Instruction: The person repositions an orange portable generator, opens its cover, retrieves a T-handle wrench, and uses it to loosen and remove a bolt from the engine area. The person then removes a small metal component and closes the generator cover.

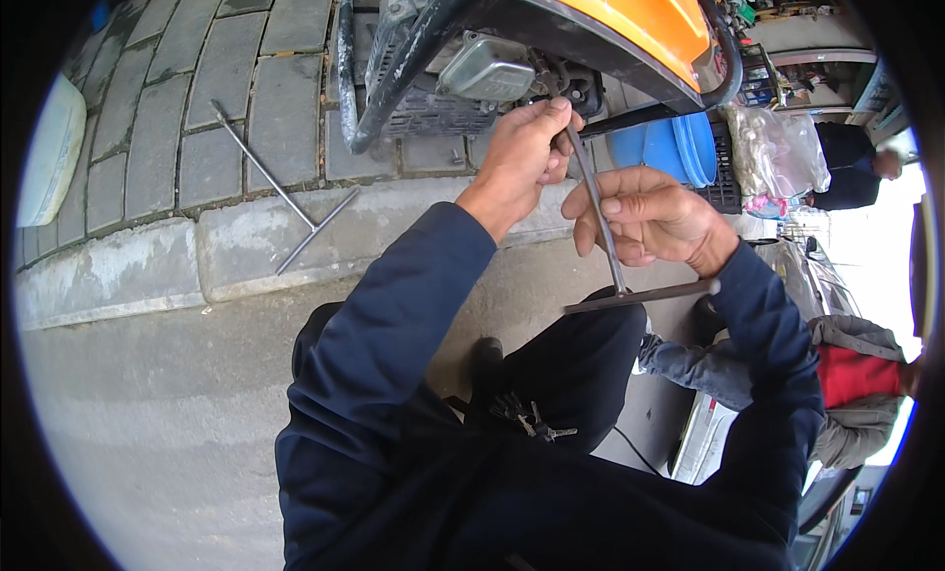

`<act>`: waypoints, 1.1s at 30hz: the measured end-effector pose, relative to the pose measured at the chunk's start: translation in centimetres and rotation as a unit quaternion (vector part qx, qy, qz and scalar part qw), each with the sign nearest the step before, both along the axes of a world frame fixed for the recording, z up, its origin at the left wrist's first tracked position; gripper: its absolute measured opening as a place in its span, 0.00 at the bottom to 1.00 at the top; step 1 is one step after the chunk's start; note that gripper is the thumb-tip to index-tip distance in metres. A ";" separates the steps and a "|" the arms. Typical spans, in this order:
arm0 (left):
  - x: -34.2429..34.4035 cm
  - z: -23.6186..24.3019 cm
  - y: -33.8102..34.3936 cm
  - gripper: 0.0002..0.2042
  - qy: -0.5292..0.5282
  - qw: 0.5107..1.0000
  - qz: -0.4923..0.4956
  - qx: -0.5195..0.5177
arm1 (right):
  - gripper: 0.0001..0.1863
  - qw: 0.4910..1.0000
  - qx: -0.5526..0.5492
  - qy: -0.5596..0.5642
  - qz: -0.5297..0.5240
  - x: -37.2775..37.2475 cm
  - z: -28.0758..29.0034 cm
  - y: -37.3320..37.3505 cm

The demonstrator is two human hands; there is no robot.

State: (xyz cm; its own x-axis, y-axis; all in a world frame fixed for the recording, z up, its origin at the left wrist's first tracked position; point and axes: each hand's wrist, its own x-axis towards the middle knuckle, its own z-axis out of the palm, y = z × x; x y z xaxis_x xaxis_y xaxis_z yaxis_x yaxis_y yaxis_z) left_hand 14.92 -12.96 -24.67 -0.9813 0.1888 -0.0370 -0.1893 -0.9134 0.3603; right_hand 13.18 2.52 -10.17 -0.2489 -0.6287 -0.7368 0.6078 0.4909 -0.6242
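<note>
My left hand (533,150) pinches the upper shaft of a T-handle wrench (606,240) at two o'clock, beside the orange-and-black machine (591,51); my right hand (655,217) curls half open around the shaft, grip unclear; a second T-handle (314,226) lies at ten o'clock

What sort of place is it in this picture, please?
Probably an outdoor roadside work spot: a T-handled tool lies across grey paving stones and a concrete curb, near an orange-and-black machine.
</note>
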 end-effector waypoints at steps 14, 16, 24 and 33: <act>0.1 1.1 0.5 0.14 -0.052 0.986 0.003 -0.158 | 0.16 0.990 0.078 0.106 -0.046 0.5 -2.2 1.1; 0.0 1.2 0.2 0.14 -0.050 0.982 0.003 -0.181 | 0.17 0.992 0.065 0.105 -0.002 0.2 -2.6 0.3; -0.3 1.9 -0.1 0.12 -0.061 0.989 0.006 -0.138 | 0.10 0.755 0.112 0.645 0.048 6.8 0.9 3.0; -0.6 1.3 0.4 0.11 -0.051 0.994 0.004 -0.097 | 0.45 0.942 -0.137 0.243 -0.186 15.3 -5.9 6.7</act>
